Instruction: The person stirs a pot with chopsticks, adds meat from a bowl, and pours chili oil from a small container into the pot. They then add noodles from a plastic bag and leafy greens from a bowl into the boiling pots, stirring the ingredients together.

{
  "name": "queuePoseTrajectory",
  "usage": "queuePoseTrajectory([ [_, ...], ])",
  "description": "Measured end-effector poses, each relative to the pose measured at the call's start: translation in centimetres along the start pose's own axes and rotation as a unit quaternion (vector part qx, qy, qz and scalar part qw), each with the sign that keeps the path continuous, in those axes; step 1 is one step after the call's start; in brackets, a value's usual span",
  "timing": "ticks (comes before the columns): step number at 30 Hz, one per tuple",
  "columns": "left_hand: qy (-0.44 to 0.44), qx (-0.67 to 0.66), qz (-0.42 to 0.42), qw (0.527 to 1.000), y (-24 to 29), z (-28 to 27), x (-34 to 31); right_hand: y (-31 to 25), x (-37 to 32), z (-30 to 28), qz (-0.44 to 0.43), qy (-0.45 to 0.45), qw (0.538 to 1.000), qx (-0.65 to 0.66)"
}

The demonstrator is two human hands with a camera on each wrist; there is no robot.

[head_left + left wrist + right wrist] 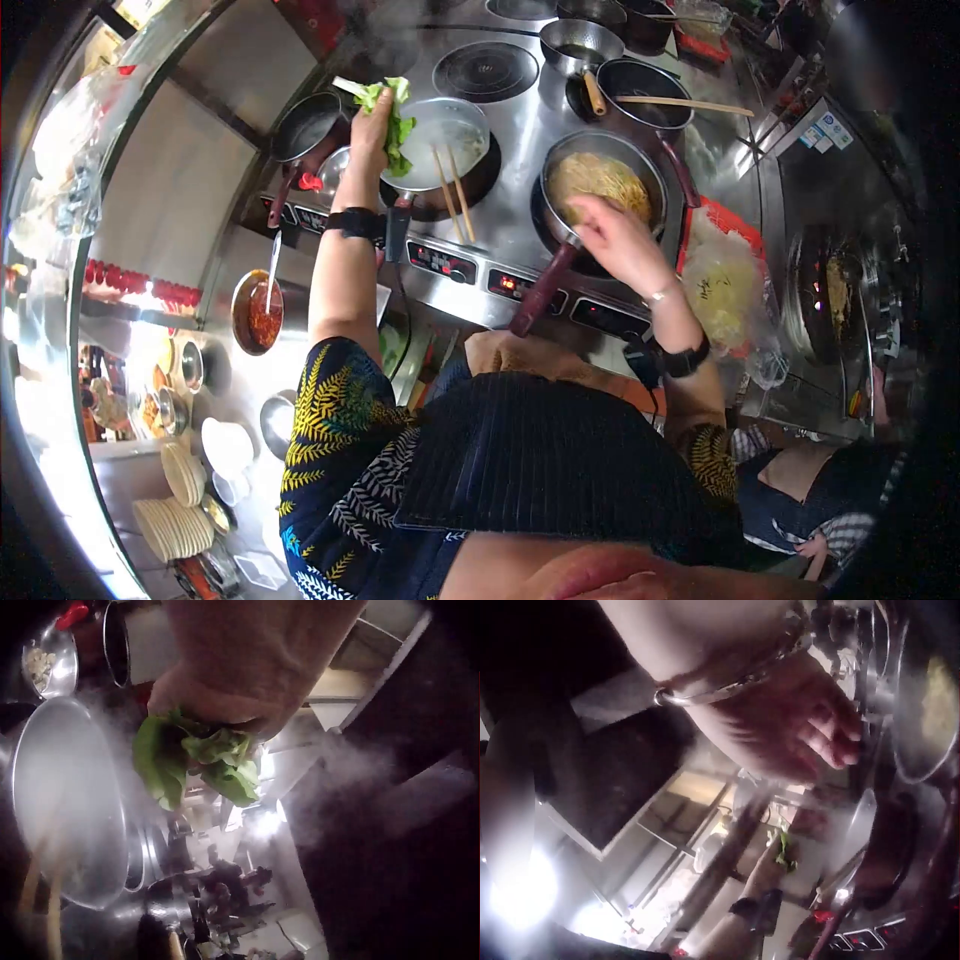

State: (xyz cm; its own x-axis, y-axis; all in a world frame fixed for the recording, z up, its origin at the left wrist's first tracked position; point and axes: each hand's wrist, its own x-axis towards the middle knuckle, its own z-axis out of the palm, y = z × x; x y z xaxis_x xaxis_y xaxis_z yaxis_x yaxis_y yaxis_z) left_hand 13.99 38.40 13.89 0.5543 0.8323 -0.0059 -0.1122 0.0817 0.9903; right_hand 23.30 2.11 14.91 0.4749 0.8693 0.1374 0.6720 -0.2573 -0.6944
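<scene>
Green lettuce leaves [400, 130] are gripped in my left hand [370, 132], held up over the left side of a steaming pot [71, 735]. A pair of wooden chopsticks [461, 195] leans inside that pot, their ends sticking out over the front rim. In the left wrist view the leaves [161, 761] hang below the fingers. My right hand [620, 240] hovers above the near side of a saucepan [655, 175] of noodles [590, 178] in broth. Its fingers are loosely bent, with nothing between them in the right wrist view.
More pans surround these: a dark pan [305, 125] at left, a dark pan [640, 85] with a wooden stick across it, and a steel pan [580, 45] behind. A plastic bag [720, 285] lies right of the saucepan. A bowl of red sauce [257, 325] stands left.
</scene>
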Motion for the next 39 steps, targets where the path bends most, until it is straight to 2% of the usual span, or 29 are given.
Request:
queuePoseTrajectory([
  [2, 0.0, 0.025, -0.017, 1.0, -1.7, -0.6, 2.1, -1.2, 3.7, 3.0, -0.028, -0.043, 0.997, -0.064],
  [3, -0.004, 0.033, -0.041, 0.999, -2.3, -0.8, 2.9, -3.0, 5.3, 3.8, 0.027, -0.104, 0.991, -0.084],
  [4, -0.009, 0.041, -0.063, 0.997, -2.8, -1.0, 3.7, -3.0, 6.9, 5.4, 0.033, -0.104, 0.99, -0.085],
  [5, -0.015, 0.021, -0.039, 0.999, -3.9, -1.1, 4.7, -2.0, 8.4, 7.7, -0.034, -0.082, 0.983, -0.161],
  [6, -0.026, 0.041, -0.063, 0.997, -4.1, -1.2, 4.8, -1.3, 9.6, 9.7, -0.101, -0.061, 0.965, -0.234],
  [7, -0.031, 0.043, -0.053, 0.997, -4.9, -1.4, 5.5, -1.1, 10.6, 11.0, -0.098, -0.064, 0.965, -0.235],
  [9, -0.037, 0.032, -0.039, 0.998, -5.9, -1.3, 6.0, -1.4, 12.2, 12.6, -0.252, -0.072, 0.919, -0.294],
  [10, -0.037, 0.029, -0.041, 0.998, -6.3, -1.4, 6.1, -1.7, 12.8, 13.2, -0.251, -0.075, 0.919, -0.296],
  [12, -0.054, 0.08, -0.04, 0.995, -6.9, -1.6, 6.0, -2.7, 13.5, 13.9, -0.284, -0.177, 0.894, -0.299],
  [13, -0.085, 0.102, -0.035, 0.991, -7.1, -1.8, 5.8, -2.4, 13.4, 14.2, -0.306, -0.093, 0.917, -0.238],
  [14, -0.084, 0.101, -0.036, 0.991, -6.2, -1.9, 5.2, -2.9, 13.3, 13.5, -0.307, -0.095, 0.916, -0.239],
  [15, -0.105, 0.224, -0.098, 0.964, -4.9, -1.9, 4.6, -4.0, 13.0, 11.9, -0.257, -0.067, 0.953, -0.148],
  [16, -0.123, 0.341, -0.159, 0.918, -4.3, -2.0, 4.2, -4.9, 12.8, 10.3, -0.204, -0.04, 0.977, -0.055],
  [17, -0.13, 0.294, -0.194, 0.927, -6.4, -3.4, 5.6, -5.0, 12.7, 8.8, -0.224, 0.02, 0.974, -0.016],
  [18, -0.127, 0.292, -0.196, 0.928, -6.5, -4.4, 6.0, -5.1, 12.5, 7.3, -0.243, 0.081, 0.967, 0.023],
  [20, -0.175, 0.284, -0.12, 0.935, -6.4, -6.0, 5.7, -6.6, 11.4, 4.6, -0.159, 0.144, 0.975, 0.053],
  [21, -0.172, 0.28, -0.122, 0.937, -6.1, -6.5, 5.2, -6.8, 11.3, 3.7, -0.198, 0.161, 0.967, 0.004],
  [24, -0.096, 0.166, -0.14, 0.971, -3.5, -8.6, 2.8, -6.7, 11.3, 5.4, -0.184, 0.14, 0.97, 0.077],
  [25, -0.102, 0.168, -0.149, 0.969, -3.1, -9.7, 2.5, -6.6, 11.3, 6.2, -0.217, 0.11, 0.968, 0.062],
  [28, -0.043, 0.123, -0.141, 0.981, -3.6, -13.8, 1.9, -6.1, 10.8, 8.1, -0.21, -0.01, 0.97, 0.12],
  [29, 0.001, 0.119, -0.134, 0.984, -2.8, -14.3, 0.7, -6.0, 11.0, 7.7, -0.217, -0.004, 0.971, 0.103],
  [30, 0.006, 0.119, -0.135, 0.984, -3.2, -15.4, 0.4, -6.0, 11.1, 7.0, -0.223, 0.003, 0.971, 0.086],
  [31, 0.03, 0.08, -0.126, 0.988, -4.0, -16.8, 0.3, -6.1, 11.3, 6.4, -0.206, 0.025, 0.974, 0.091],
  [32, 0.052, 0.04, -0.117, 0.991, -5.0, -18.0, 0.4, -6.5, 11.5, 5.6, -0.146, 0.014, 0.987, 0.06],
  [33, 0.078, 0.055, -0.13, 0.987, -5.8, -18.6, 0.3, -6.4, 11.9, 6.0, -0.148, 0.037, 0.986, 0.072],
  [34, 0.076, 0.055, -0.13, 0.987, -6.5, -19.1, 0.3, -6.2, 12.4, 6.7, -0.149, 0.062, 0.983, 0.082],
  [36, 0.063, 0.033, -0.155, 0.985, -7.1, -19.1, -0.7, -4.4, 13.6, 9.1, -0.233, 0.041, 0.971, 0.046],
  [37, 0.036, 0.042, -0.159, 0.986, -7.1, -18.9, -0.9, -4.0, 13.6, 10.0, -0.224, 0.001, 0.973, 0.044],
  [39, 0.042, 0.07, -0.182, 0.98, -8.7, -19.8, -0.4, -4.4, 13.2, 10.0, -0.211, -0.015, 0.975, 0.072],
])
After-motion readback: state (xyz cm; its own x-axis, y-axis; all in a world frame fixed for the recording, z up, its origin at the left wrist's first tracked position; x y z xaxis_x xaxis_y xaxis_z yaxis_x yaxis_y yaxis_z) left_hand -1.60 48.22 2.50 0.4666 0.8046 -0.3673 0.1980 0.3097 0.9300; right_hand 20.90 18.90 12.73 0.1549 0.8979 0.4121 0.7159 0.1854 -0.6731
